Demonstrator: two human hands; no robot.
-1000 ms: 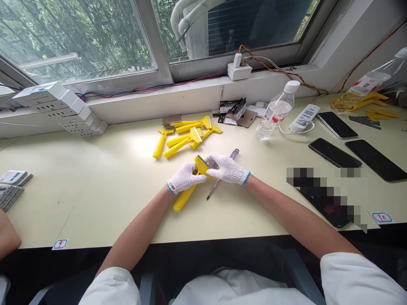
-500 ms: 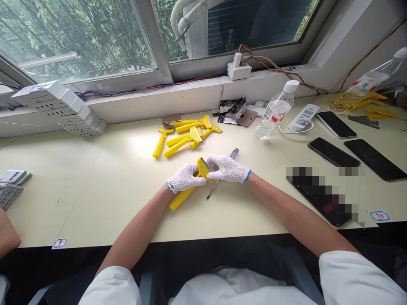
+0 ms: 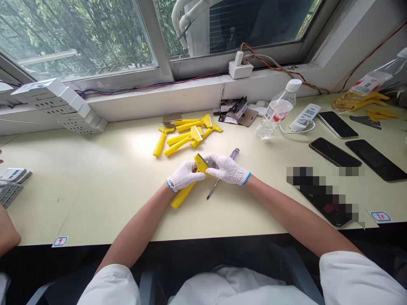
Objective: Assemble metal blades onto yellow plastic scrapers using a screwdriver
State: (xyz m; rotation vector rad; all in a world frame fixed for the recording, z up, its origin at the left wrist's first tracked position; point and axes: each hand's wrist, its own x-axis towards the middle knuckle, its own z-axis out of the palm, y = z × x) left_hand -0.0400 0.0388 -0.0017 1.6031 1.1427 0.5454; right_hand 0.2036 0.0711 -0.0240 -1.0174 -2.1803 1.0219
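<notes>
A yellow scraper (image 3: 182, 196) slants over the table between my gloved hands, its wide head up and its handle toward me. My left hand (image 3: 182, 176) is closed around it just below the head. At the head's right end, my right hand (image 3: 228, 169) pinches the scraper; the fingertips behind it are hidden. A dark strip, apparently the blade edge, runs along the top of the head. A screwdriver (image 3: 235, 153) with a clear purplish handle lies partly under my right hand. Beyond my hands rests a loose group of several yellow scrapers (image 3: 177, 148).
Black packaging (image 3: 237, 109) lies near the sill, beside a water bottle (image 3: 276, 111) and a power strip (image 3: 305, 117). Several phones (image 3: 335, 151) are on the right. White boxes (image 3: 68, 108) stand at the back left. Another person's arm (image 3: 8, 226) rests at the left edge.
The scraper's head has tipped slightly up and to the left between my hands. Both hands keep their hold, with only small finger shifts.
</notes>
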